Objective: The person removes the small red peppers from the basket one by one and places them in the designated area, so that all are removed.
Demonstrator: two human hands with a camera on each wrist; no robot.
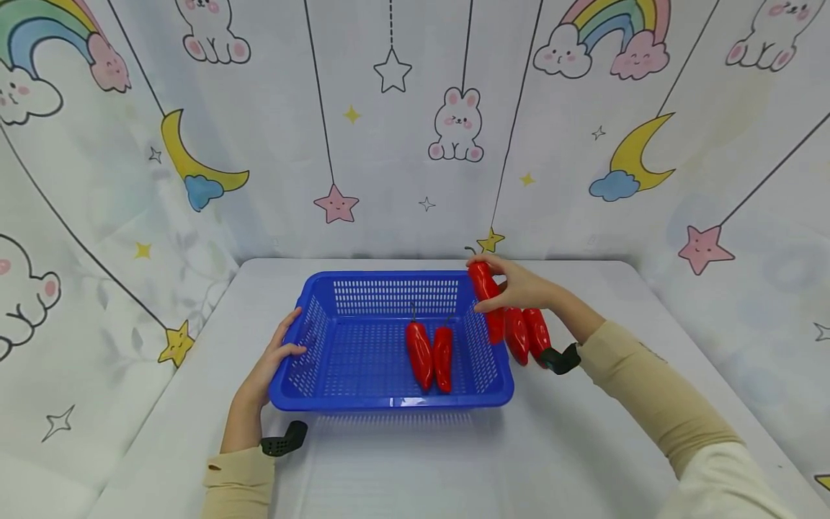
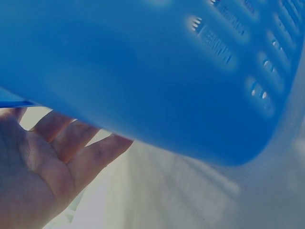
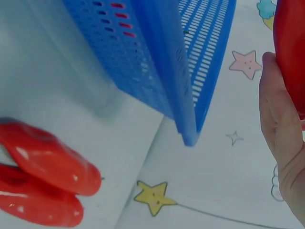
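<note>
A blue plastic basket (image 1: 389,402) with slotted walls stands on the white table, two glossy red chili peppers (image 1: 419,357) lying inside toward its right. My left hand (image 1: 264,367) holds the basket's left rim, thumb reaching over the edge; in the left wrist view, part of that hand (image 2: 57,162) is hidden behind the blue wall. Over the basket's right rim, my right hand (image 1: 519,285) grips another red chili pepper (image 1: 483,281), its stem up. Part of this pepper (image 3: 291,52) also appears at the right wrist view's edge.
Two more red chili peppers (image 1: 516,335) lie side by side on the table, just right of the basket and under my right hand. A white curtain (image 1: 279,144) printed with stars, moons and rabbits hangs behind the table (image 1: 583,432).
</note>
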